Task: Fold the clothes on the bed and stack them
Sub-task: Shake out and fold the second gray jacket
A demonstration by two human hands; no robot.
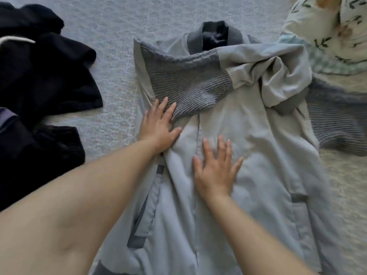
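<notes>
A light grey jacket with darker ribbed knit cuffs and collar lies spread on the bed, collar away from me. One sleeve is folded across its chest, the ribbed cuff lying in the middle. My left hand rests flat on the jacket's left side, fingertips on that cuff. My right hand lies flat on the jacket's front, fingers spread. The other sleeve is bunched and trails off to the right.
Dark, almost black clothes lie heaped at the left of the pale textured bedspread. A floral-printed cloth or pillow sits at the top right corner.
</notes>
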